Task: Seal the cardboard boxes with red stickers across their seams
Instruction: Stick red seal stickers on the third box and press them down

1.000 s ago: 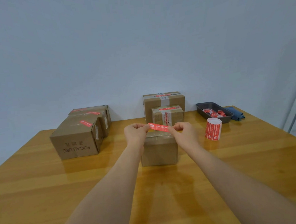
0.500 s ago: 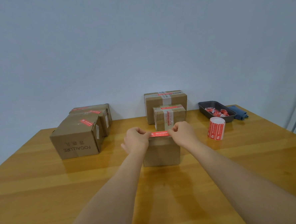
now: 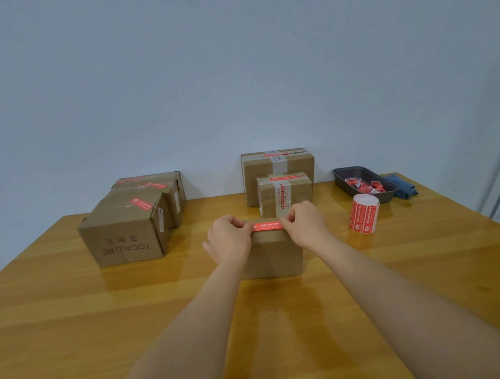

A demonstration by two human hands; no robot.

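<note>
Both hands are pinched on one red sticker [image 3: 265, 226], each gripping an end: the left hand [image 3: 228, 240] holds the left end and the right hand [image 3: 303, 227] the right end, so the strip lies stretched level between them. The sticker sits along the top of a small cardboard box [image 3: 272, 255] at its near edge; whether it is pressed fully down there cannot be told. That box stands on the wooden desk [image 3: 76, 331], directly ahead of the person, with both bare forearms reaching to it.

Just behind it stands a taped box [image 3: 284, 191] bearing a red sticker on top, and behind that, against the wall, a larger taped box [image 3: 277, 170], also stickered. To the left, well apart, sits a group of boxes: the nearest, printed FOCALLURE box [image 3: 125, 229], carries a red sticker on its lid, and two more stickered boxes [image 3: 167, 191] stand behind it.

To the right of the hands a roll of red stickers [image 3: 364, 214] stands upright on the desk. Beyond it lies a dark tray [image 3: 341, 175] holding crumpled red and white scraps [image 3: 364, 186], with a blue cloth [image 3: 402, 184] just beside the tray.
</note>
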